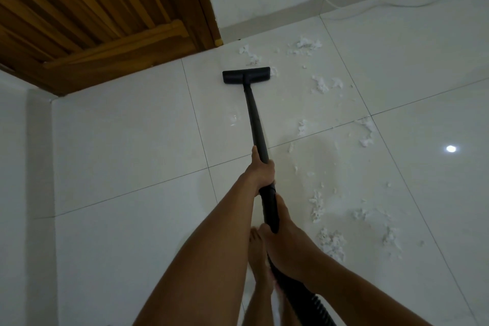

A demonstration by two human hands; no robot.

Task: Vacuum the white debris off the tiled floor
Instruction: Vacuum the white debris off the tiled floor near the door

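Note:
A black vacuum wand (pixel 254 119) runs from my hands to a flat black floor head (pixel 246 75) lying on the glossy white tiles (pixel 127 140) near the door corner. My left hand (pixel 260 171) grips the wand higher up its shaft. My right hand (pixel 284 235) grips the lower handle where the ribbed hose (pixel 312 307) begins. White fluffy debris (pixel 307 46) lies just beyond and right of the head, with more clumps (pixel 329 241) scattered along the right side of the wand.
A wooden slatted door (pixel 87 16) stands at the upper left. The white wall with its grey skirting (pixel 291 12) runs behind the debris. A thin white cable (pixel 352 8) trails along the far floor. My bare foot (pixel 260 259) shows below my hands.

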